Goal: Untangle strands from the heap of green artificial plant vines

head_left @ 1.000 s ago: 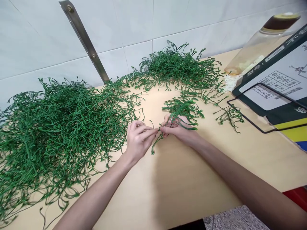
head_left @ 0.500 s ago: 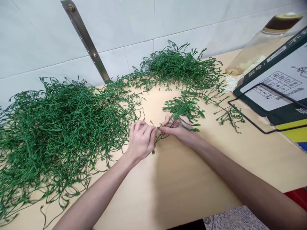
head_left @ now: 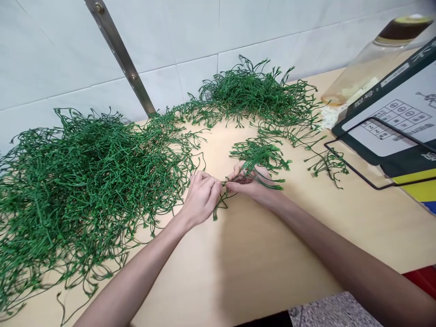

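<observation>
In the middle of the table, my left hand (head_left: 203,196) is closed in a pinch on thin green plastic stems (head_left: 221,200), whose tips hang below its fingers. Close beside it, my right hand (head_left: 250,179) is also closed, with a bunch of green plastic stems (head_left: 260,154) fanning out above and behind its fingers. A short length of stem spans the small gap between the two hands. Fingers hide the exact point of grip. On the left lies a big tangled heap of the same stems (head_left: 85,181); a smaller heap (head_left: 252,93) rests against the wall.
At the right stand a dark green printed box (head_left: 391,159) and a black wire frame (head_left: 347,161). Behind them leans a clear bottle with a brown cap (head_left: 371,63). Loose stems (head_left: 329,165) lie near the frame. A metal strip (head_left: 122,59) runs up the tiled wall (head_left: 190,32).
Both hands stay nearly in place, still pinching stems. The left fingers have curled slightly tighter, and the stem tips hanging under them have shifted a little left.
</observation>
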Demonstrator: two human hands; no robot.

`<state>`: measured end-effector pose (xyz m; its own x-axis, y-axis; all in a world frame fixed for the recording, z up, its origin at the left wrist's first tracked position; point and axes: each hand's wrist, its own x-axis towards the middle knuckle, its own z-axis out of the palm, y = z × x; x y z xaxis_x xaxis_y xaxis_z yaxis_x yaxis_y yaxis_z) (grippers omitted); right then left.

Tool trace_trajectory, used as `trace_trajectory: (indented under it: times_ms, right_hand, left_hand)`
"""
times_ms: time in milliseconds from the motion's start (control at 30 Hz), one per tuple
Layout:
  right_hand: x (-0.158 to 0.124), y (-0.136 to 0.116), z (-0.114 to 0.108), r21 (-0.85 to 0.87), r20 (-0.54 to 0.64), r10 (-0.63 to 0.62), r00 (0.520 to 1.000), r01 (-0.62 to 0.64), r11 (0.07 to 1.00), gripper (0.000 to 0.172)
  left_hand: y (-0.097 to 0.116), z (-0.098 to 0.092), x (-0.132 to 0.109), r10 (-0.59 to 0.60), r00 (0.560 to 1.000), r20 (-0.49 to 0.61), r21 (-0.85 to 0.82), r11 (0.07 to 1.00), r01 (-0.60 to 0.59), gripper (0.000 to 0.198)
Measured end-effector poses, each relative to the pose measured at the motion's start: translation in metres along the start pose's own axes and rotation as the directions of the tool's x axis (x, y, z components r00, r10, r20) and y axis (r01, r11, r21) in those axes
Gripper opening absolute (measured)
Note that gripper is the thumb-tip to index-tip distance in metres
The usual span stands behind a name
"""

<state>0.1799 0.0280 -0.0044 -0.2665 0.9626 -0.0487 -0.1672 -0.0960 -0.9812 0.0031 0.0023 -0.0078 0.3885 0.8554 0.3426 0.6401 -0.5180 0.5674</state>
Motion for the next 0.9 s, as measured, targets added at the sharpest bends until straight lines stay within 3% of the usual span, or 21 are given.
trace_trajectory:
  times_ms: [167, 367, 467, 667, 900]
  right_hand:
    - [0.0002, 0.0004, -0.0021, -0.021, 0.018, 0.002, 1.000, -0.002, 1.000, 0.047]
    - [0.0020, 0.0008, -0.0059, 0.066, 0.027, 0.044, 0.999, -0.046, 0.997, 0.047]
    - [0.0027, 0.0010, -0.0062, 0.049, 0.041, 0.057, 0.997, -0.059, 0.997, 0.048]
    - [0.0037, -0.0002, -0.0059, 0.058, 0.043, 0.061, 0.997, -0.063, 0.996, 0.047]
    - [0.0026, -0.0014, -0.0064, 0.048, 0.049, 0.077, 0.996, -0.079, 0.996, 0.044]
  left_hand:
    - [0.0013, -0.0013, 0.0012, -0.033, 0.999, 0.003, -0.074, 0.997, 0.033, 0.037]
    - [0.0032, 0.0020, 0.0002, 0.005, 0.986, -0.170, -0.080, 0.997, -0.019, 0.012]
    - [0.0012, 0.0023, -0.0015, 0.056, 0.968, -0.245, -0.033, 0.997, -0.067, 0.010]
    - [-0.0031, 0.0014, -0.0061, 0.186, 0.954, -0.236, 0.086, 0.982, -0.170, 0.013]
    - [-0.0024, 0.0048, -0.0057, 0.156, 0.958, -0.243, 0.158, 0.980, -0.119, 0.018]
